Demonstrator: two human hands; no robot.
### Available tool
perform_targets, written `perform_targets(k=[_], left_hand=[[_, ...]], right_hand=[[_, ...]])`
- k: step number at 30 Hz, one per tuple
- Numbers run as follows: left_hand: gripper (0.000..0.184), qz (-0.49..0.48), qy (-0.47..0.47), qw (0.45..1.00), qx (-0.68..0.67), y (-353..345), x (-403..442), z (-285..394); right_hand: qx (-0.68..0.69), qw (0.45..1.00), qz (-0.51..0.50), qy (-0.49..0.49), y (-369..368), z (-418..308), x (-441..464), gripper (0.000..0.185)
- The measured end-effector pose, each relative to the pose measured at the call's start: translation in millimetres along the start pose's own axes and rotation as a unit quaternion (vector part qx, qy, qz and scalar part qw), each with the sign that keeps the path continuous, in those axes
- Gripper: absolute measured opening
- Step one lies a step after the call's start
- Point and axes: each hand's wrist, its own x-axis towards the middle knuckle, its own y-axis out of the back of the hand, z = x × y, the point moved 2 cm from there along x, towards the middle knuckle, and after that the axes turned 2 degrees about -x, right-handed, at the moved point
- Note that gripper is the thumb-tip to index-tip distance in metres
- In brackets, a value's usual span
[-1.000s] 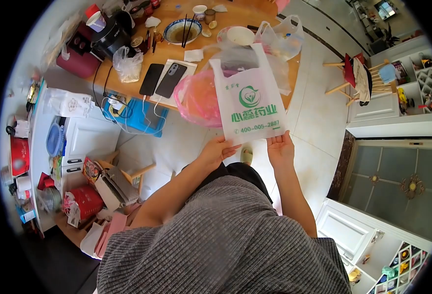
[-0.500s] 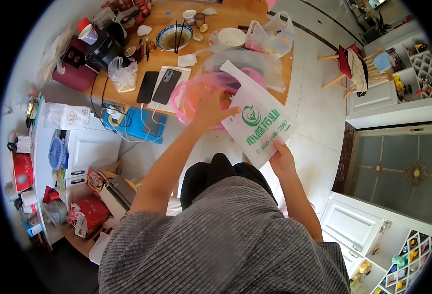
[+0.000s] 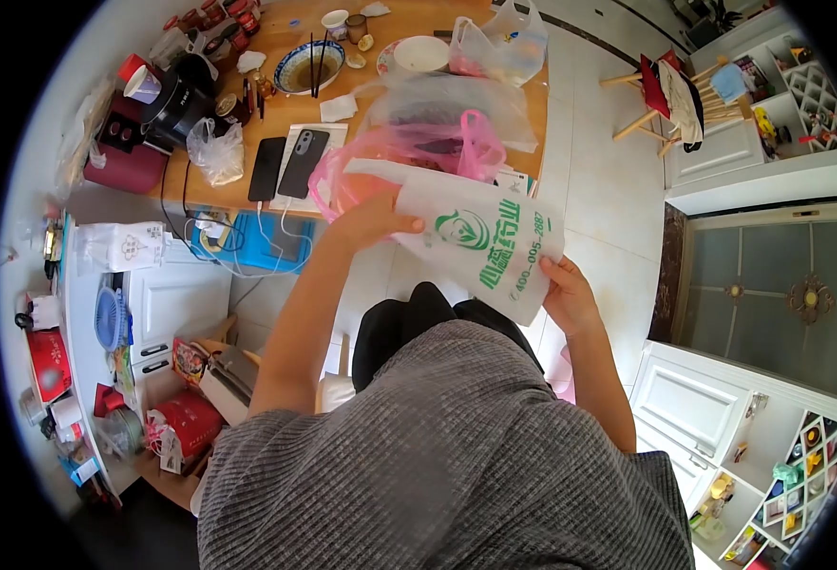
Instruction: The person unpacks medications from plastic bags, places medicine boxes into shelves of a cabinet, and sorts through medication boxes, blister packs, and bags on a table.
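Note:
A white plastic bag (image 3: 509, 271) with a green logo and green lettering is stretched out flat in front of me, between my two hands. My left hand (image 3: 369, 223) grips its left edge, thumb on the printed face and fingers hidden behind. At the lower right corner, my right hand (image 3: 569, 296) pinches the bag with the thumb in front. Just behind it, at the table's near edge, lies a pink plastic bag (image 3: 480, 142) with looped handles; its contents are mostly hidden. A clear plastic bag (image 3: 418, 95) lies beyond the pink one.
On the wooden table (image 3: 276, 112) are two phones, one a grey phone (image 3: 304, 163) with a cable, a patterned bowl (image 3: 295, 71) with chopsticks, a white bowl (image 3: 420, 54), a knotted bag (image 3: 216, 154) and a black cooker (image 3: 183, 109). A blue box (image 3: 257, 245) sits below the edge.
My left hand has drawn back left from the pink bag to the white bag's edge. The white bag has swung flatter and lower, its top end moving left; my right hand still grips it.

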Motion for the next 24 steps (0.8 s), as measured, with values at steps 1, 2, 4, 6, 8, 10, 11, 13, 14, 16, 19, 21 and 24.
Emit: perform_targets(k=[1, 2, 4, 6, 8, 10, 11, 13, 14, 16, 19, 21, 24], left_hand=[[0.061, 0.034, 0.025, 0.999, 0.023, -6, -10, 4], [0.059, 0.069, 0.049, 0.995, 0.047, -11, -20, 7], [0.058, 0.11, 0.067, 0.991, 0.039, -15, -33, 5], [0.059, 0.121, 0.053, 0.991, -0.023, -18, -45, 1], [0.062, 0.249, 0.032, 0.967, -0.042, -26, -56, -2], [0.068, 0.331, -0.008, 0.942, -0.058, -33, -64, -6], [0.071, 0.351, -0.036, 0.934, -0.063, -35, -66, -8], [0.077, 0.402, -0.078, 0.91, -0.056, -31, -70, -17], [0.079, 0.434, -0.09, 0.895, -0.044, -25, -70, -28], [0.081, 0.47, -0.111, 0.875, -0.03, -29, -75, -22], [0.082, 0.488, -0.136, 0.862, -0.027, -41, -84, -11], [0.081, 0.502, -0.155, 0.851, -0.025, -41, -87, -10], [0.071, 0.446, -0.197, 0.871, -0.056, -40, -87, -11]], right_hand=[[-0.011, 1.0, -0.003, -0.003, -5, -3, -2, 0.029], [-0.022, 1.0, -0.008, -0.005, -9, -6, -2, 0.029], [-0.07, 0.997, 0.006, 0.013, -12, -11, 2, 0.028], [-0.133, 0.989, 0.013, 0.064, -17, -15, 5, 0.026], [-0.167, 0.981, 0.033, 0.091, -19, -15, 10, 0.026], [-0.198, 0.97, 0.053, 0.131, -27, -15, 12, 0.024], [-0.213, 0.962, 0.063, 0.158, -34, -15, 12, 0.022], [-0.223, 0.951, 0.078, 0.197, -42, -16, 13, 0.019], [-0.219, 0.949, 0.084, 0.209, -45, -16, 14, 0.017], [-0.224, 0.942, 0.09, 0.234, -49, -15, 16, 0.014], [-0.259, 0.923, 0.097, 0.267, -54, -14, 19, 0.012], [-0.288, 0.907, 0.107, 0.287, -60, -16, 19, 0.015], [-0.313, 0.903, 0.106, 0.275, -63, -19, 19, 0.018]])
